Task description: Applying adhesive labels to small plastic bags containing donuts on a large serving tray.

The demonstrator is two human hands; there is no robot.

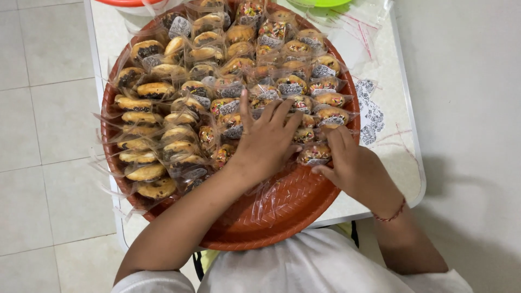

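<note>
Left hand [267,142] lies flat, fingers apart, on bagged cookies [233,103]; right hand [353,165] pinches one cookie [313,154], risking crushed rows.

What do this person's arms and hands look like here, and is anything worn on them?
Both arms are bare from short white sleeves down. The left hand has a thin ring on one of its fingers. The right hand is bare, with a thin red string bracelet around its wrist. No gloves or watch.
</note>
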